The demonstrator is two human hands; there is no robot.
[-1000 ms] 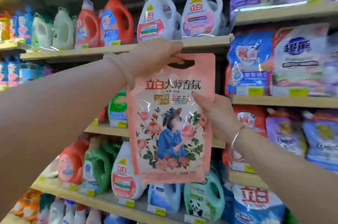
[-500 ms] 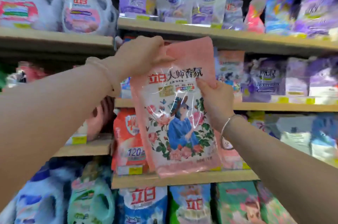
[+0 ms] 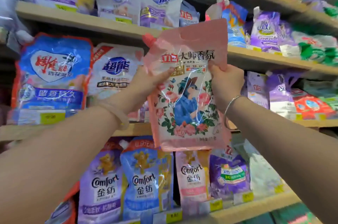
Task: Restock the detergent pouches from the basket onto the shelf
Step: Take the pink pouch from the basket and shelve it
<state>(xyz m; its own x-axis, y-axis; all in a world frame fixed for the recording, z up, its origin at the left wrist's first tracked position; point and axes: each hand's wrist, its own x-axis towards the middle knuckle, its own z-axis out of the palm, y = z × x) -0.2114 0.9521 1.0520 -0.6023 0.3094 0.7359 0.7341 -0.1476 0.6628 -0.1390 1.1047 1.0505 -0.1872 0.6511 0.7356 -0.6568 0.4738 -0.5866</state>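
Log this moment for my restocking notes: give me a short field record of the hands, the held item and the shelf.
held item: pink pouch, upright, floral print facing the camera
left hand: grips the pouch's left edge
right hand: grips the pouch's right edge
wrists: a bracelet on each
position: pouch raised in front of the middle shelf, not yet set down
shelf stock: blue pouch at left, Comfort pouches on the shelf below
basket: not in view
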